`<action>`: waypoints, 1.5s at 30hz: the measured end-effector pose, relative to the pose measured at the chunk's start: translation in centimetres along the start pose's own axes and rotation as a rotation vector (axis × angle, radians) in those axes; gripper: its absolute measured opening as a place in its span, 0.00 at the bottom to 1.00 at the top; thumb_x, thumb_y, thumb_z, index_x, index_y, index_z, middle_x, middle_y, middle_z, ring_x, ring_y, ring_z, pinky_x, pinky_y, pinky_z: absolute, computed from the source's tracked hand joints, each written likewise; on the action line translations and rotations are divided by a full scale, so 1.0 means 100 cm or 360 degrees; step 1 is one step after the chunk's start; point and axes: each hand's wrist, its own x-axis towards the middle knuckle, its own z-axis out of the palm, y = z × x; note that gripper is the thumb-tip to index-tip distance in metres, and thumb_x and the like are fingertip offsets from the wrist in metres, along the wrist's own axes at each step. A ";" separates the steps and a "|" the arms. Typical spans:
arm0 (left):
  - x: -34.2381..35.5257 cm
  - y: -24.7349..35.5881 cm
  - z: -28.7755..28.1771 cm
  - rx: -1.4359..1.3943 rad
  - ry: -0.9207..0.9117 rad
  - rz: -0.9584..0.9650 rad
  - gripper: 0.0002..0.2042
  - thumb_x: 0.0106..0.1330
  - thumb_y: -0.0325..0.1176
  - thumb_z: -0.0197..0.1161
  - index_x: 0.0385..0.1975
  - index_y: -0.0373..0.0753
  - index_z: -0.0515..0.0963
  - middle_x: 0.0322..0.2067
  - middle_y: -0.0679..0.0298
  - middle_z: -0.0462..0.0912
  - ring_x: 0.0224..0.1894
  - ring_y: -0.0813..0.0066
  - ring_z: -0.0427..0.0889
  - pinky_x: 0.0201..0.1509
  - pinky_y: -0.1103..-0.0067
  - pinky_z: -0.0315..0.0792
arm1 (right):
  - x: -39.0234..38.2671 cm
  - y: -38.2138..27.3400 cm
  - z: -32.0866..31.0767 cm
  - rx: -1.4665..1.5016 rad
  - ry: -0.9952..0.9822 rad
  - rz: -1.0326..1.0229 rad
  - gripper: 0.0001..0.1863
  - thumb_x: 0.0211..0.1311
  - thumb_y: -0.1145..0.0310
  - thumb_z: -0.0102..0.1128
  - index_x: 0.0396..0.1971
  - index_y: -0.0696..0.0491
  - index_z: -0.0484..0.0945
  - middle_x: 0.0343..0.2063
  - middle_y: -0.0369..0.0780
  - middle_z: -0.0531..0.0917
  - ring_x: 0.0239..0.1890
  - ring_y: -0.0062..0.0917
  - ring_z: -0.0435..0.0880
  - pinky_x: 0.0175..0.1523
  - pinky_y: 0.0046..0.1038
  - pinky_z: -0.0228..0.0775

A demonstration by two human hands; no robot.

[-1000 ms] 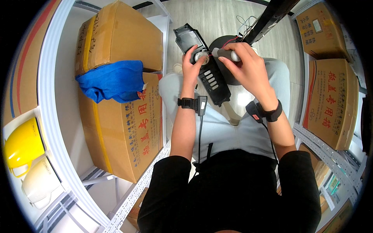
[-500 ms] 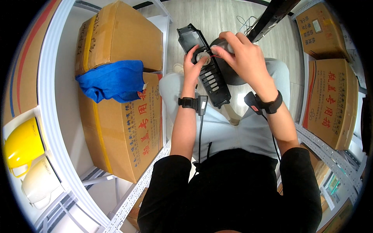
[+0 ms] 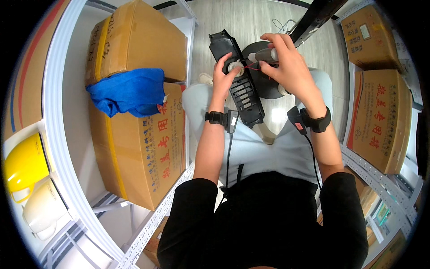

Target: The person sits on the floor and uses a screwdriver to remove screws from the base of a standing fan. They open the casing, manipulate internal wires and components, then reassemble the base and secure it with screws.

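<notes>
A long black plastic housing slants across the space above my knees, with a row of pale oblong keys or slots in its lower half. My left hand grips its left side, fingers spread, the thumb against a round whitish disc set in it. Thin red wires run from the disc toward my right hand. That hand is raised just right of the housing, thumb and fingers curved about a grey rounded piece with a pale end. What kind of piece it is, I cannot make out.
Beneath the housing is a dark round base beside a black upright post. Cardboard boxes fill shelves on both sides. A blue cloth drapes over the left boxes. Yellow and cream mugs stand at far left.
My right hand has drawn slightly right, away from the housing, and the red wires show at greater length. The housing has shifted slightly down in the view, my left hand still on it.
</notes>
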 end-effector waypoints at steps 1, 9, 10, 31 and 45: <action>0.000 0.003 0.001 -0.0019 -0.0038 0.0015 0.34 0.55 0.25 0.71 0.66 0.42 0.69 0.63 0.56 0.68 0.62 0.67 0.72 0.65 0.72 0.67 | 0.000 -0.001 -0.002 0.0105 -0.0032 0.0000 0.19 0.58 0.60 0.70 0.47 0.49 0.75 0.39 0.43 0.81 0.30 0.40 0.85 0.34 0.36 0.79; -0.006 0.001 0.013 -0.0273 0.0164 -0.0014 0.53 0.55 0.22 0.73 0.77 0.42 0.42 0.65 0.54 0.65 0.63 0.64 0.71 0.65 0.70 0.68 | -0.004 0.013 -0.007 -0.0040 -0.0042 0.0196 0.21 0.61 0.61 0.68 0.52 0.49 0.75 0.41 0.45 0.79 0.32 0.38 0.85 0.39 0.36 0.79; -0.002 -0.004 0.012 -0.0217 0.0195 -0.0021 0.51 0.54 0.23 0.74 0.75 0.40 0.45 0.64 0.54 0.66 0.62 0.64 0.72 0.64 0.70 0.69 | -0.007 0.021 -0.006 -0.0092 0.0011 0.0082 0.22 0.60 0.60 0.69 0.52 0.49 0.75 0.41 0.46 0.79 0.32 0.39 0.85 0.39 0.36 0.79; 0.001 -0.004 0.005 -0.0381 0.0137 -0.0119 0.42 0.55 0.24 0.74 0.67 0.41 0.54 0.54 0.58 0.73 0.53 0.66 0.78 0.56 0.70 0.75 | -0.012 0.014 -0.012 -0.0122 0.0046 0.0013 0.19 0.59 0.63 0.68 0.48 0.51 0.74 0.37 0.45 0.82 0.33 0.43 0.85 0.37 0.39 0.79; 0.002 -0.002 0.007 -0.0464 0.0062 -0.0119 0.33 0.55 0.22 0.73 0.59 0.39 0.63 0.51 0.61 0.76 0.51 0.70 0.79 0.55 0.73 0.75 | -0.014 0.003 -0.011 -0.0033 -0.0071 0.0111 0.21 0.59 0.61 0.70 0.47 0.54 0.74 0.31 0.46 0.84 0.33 0.44 0.85 0.36 0.39 0.78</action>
